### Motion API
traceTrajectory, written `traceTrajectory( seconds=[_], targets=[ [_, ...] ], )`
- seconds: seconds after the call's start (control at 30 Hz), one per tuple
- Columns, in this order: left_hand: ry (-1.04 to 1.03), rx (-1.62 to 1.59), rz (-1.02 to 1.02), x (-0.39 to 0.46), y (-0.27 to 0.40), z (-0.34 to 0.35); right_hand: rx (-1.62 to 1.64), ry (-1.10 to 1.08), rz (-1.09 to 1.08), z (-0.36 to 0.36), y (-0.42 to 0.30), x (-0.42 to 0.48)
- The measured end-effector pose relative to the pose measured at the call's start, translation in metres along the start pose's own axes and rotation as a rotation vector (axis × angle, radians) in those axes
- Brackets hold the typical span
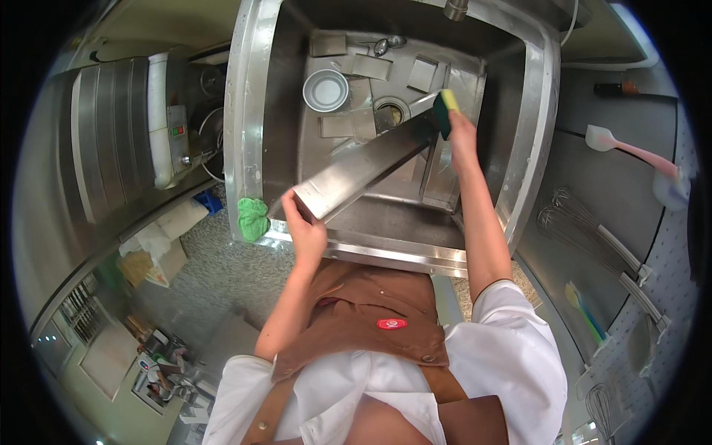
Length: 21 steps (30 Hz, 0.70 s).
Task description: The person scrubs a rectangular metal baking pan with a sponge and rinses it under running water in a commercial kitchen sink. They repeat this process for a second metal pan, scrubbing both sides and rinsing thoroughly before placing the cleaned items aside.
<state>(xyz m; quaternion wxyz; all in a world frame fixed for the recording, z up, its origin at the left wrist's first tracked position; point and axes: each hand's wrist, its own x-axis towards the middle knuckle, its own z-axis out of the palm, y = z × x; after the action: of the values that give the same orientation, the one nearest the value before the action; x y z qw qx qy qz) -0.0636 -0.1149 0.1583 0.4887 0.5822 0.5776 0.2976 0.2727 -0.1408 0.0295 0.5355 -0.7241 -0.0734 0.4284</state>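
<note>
My left hand (306, 231) grips the near end of a long rectangular metal pan (367, 164), held at a slant over a deep stainless steel sink (389, 250). At the pan's far end, my right hand (463, 136) holds a green and yellow scrubbing sponge (445, 111) against the metal. Below on the sink floor lie a round metal tin (326, 90), several small rectangular metal pieces (371, 67), spoons (381, 47) and another long metal piece (442, 167). The drain (396, 108) is partly covered.
A green cloth (253, 220) rests on the sink's near left corner. The faucet (455, 9) is above the far wall. On the right hang whisks (606, 233), a spatula (601, 139) and a knife (609, 89). A machine with rollers or panels (111, 133) stands at left.
</note>
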Motion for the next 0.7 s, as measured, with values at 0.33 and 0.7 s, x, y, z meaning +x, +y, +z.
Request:
traceTrajectory(
  seconds=[0.33, 0.7],
  targets=[
    [0.024, -0.299, -0.669, 0.021, -0.017, -0.030, 1.244, -0.451, 0.359, -0.003, -0.045, -0.058],
    [-0.110, -0.210, -0.800, 0.091, -0.132, -0.031, 1.093, -0.484, 0.434, -0.025, -0.015, -0.084]
  ],
)
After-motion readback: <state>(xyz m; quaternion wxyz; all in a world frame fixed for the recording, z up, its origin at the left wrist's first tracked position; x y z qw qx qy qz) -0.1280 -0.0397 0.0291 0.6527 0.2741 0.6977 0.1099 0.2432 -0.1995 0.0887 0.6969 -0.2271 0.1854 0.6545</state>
